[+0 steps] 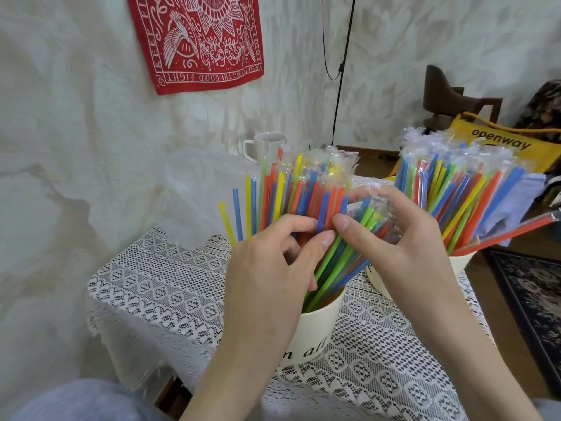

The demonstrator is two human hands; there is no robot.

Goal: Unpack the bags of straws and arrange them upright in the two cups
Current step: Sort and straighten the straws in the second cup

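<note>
A cream cup (315, 326) with dark lettering stands on the lace cloth, full of upright coloured straws (273, 189), several still in clear wrappers. My left hand (267, 268) pinches the straws just above the cup. My right hand (403, 238) grips a clear bag of straws (368, 220) whose lower ends reach into the cup. A second cream cup (460, 261) at the right, partly hidden behind my right arm, holds another fan of wrapped straws (455, 183).
The small table wears a white lace cloth (170, 284). A white mug (267, 147) stands at the back near the draped wall. A yellow tote bag (504, 147), a dark chair (449, 98) and a patterned rug (531, 299) lie to the right.
</note>
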